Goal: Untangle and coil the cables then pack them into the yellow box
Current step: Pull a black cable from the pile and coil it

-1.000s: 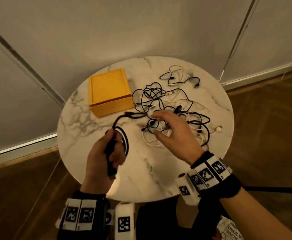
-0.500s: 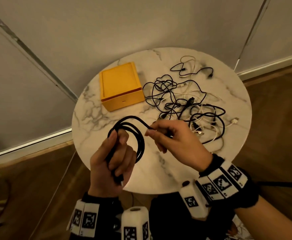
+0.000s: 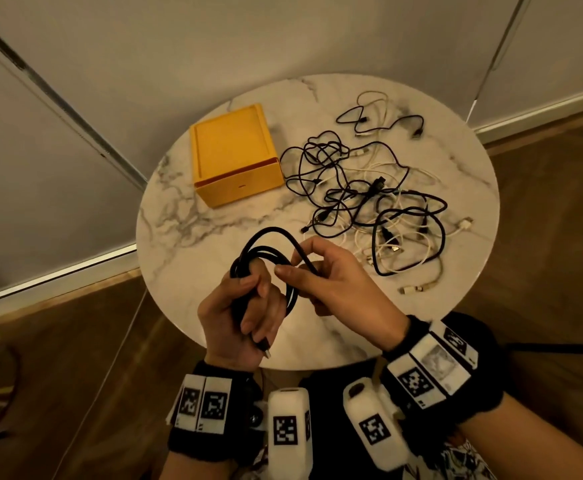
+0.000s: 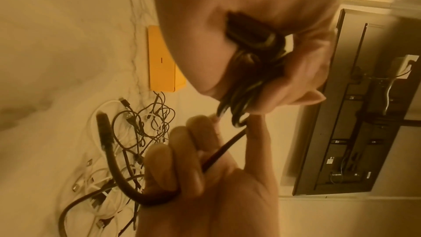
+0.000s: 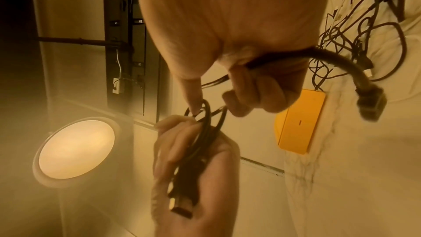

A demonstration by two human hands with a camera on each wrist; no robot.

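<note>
My left hand (image 3: 238, 320) is wrapped around a bundle of loops of the black cable (image 3: 265, 258), fingers curled over the strands just below the middle of the head frame, with one plug end (image 3: 265, 348) poking out under my palm. In the right wrist view that plug shows as a metal-tipped USB connector (image 5: 180, 205) lying along my left palm. My right hand (image 3: 338, 289), just to the right of the left, pinches the same cable between thumb and forefinger; my other fingers are curled around its free length. A loop arches up from the bundle over to that pinch. In the left wrist view the free tail runs out below my right fingers (image 4: 182, 152) and curves up to its second black plug (image 4: 103, 120), hanging in the air above the bench.

The yellow box (image 3: 236, 157) sits on the round marble bench (image 3: 186, 216) at upper centre of the head frame, left of the pile, its top a shallow recess with a raised rim. To its right, filling the right half of the bench top, lies the tangle of black and white cables (image 3: 369, 199), with one loose black cable (image 3: 380, 123) and a white one further up, and a white plug end (image 3: 465, 224) at the far right edge.
</note>
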